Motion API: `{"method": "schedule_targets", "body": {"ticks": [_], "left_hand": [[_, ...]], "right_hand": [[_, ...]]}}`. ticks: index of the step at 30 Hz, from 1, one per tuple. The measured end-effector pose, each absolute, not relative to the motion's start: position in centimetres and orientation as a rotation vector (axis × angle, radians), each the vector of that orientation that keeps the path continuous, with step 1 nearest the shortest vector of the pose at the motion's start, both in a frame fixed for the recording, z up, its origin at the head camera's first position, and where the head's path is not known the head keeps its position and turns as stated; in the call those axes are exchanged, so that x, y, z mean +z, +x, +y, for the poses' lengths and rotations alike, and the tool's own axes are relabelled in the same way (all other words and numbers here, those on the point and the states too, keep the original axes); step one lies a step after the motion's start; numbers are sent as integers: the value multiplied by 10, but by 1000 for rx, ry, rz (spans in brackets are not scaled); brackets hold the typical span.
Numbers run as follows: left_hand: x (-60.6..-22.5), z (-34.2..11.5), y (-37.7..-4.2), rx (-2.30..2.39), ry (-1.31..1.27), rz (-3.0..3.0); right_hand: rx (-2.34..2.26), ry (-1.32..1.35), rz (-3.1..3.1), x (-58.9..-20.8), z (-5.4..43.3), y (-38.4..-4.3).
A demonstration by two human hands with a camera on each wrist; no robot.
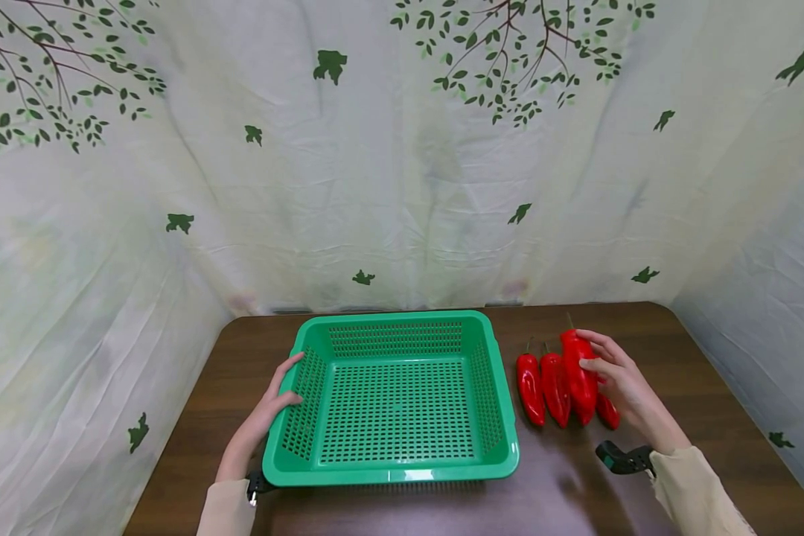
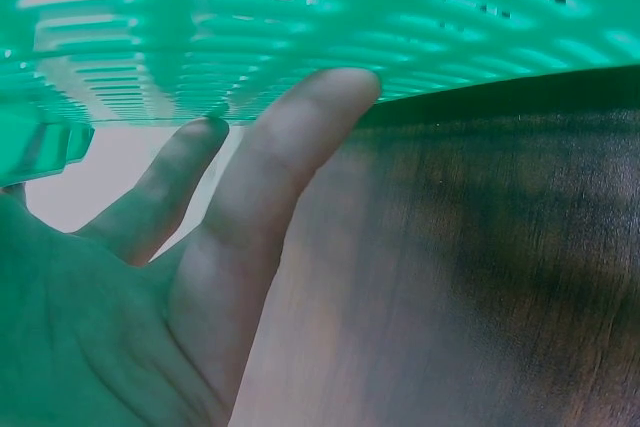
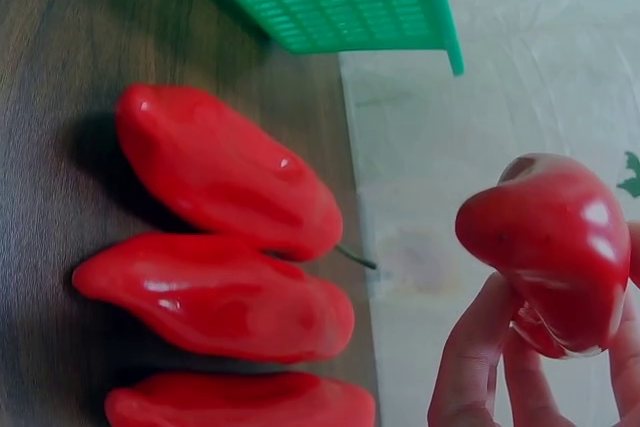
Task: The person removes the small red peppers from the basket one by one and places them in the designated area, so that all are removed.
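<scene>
My left hand (image 1: 261, 420) grips the left rim of a green plastic basket (image 1: 388, 474), with fingertips over the edge in the head view. In the left wrist view its thumb and a finger are up against the slotted wall. My right hand (image 1: 626, 387) holds a glossy red pepper (image 1: 578, 376) between thumb and fingers, raised above the table. The right wrist view shows this pepper (image 3: 560, 247) end-on. Three similar peppers lie side by side on the table: a left one (image 1: 531, 389), a middle one (image 1: 554, 391) and a right one (image 1: 607, 411), partly hidden.
The brown wooden table (image 1: 543, 491) has its far edge against a pale curtain (image 1: 402, 186) printed with leaves. The peppers lie just right of the basket's right wall. Slotted holes cover the basket's floor and walls, and nothing lies inside it.
</scene>
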State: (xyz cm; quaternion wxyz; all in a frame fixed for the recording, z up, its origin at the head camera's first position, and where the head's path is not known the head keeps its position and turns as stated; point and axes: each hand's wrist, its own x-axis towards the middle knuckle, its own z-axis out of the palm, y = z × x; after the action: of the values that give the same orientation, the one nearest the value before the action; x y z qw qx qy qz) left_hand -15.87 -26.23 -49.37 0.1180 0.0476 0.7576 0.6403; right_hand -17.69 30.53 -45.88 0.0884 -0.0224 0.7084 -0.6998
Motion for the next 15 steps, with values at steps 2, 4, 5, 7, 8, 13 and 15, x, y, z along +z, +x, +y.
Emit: {"method": "schedule_targets", "body": {"ticks": [2, 4, 5, 7, 8, 13, 15], "left_hand": [[-494, -263, -159, 1872, 139, 2217], [-495, -263, -159, 1869, 134, 2218], [-496, -263, -159, 1867, 133, 2219], [-496, -263, -160, 1864, 128, 2219], [-496, -263, -160, 1864, 126, 2220], [-497, -263, -160, 1860, 125, 2222], [-496, -263, -159, 1859, 129, 2222]], "right_hand": [[-2080, -51, 2112, -460, 307, -177], [-2077, -40, 2115, -460, 309, -177], [-2080, -36, 2113, -460, 310, -177], [-2096, -35, 2101, -461, 312, -177], [-2100, -36, 2099, -461, 314, -177], [-2162, -49, 2044, -463, 320, -176], [-2187, -53, 2030, -464, 322, -176]]}}
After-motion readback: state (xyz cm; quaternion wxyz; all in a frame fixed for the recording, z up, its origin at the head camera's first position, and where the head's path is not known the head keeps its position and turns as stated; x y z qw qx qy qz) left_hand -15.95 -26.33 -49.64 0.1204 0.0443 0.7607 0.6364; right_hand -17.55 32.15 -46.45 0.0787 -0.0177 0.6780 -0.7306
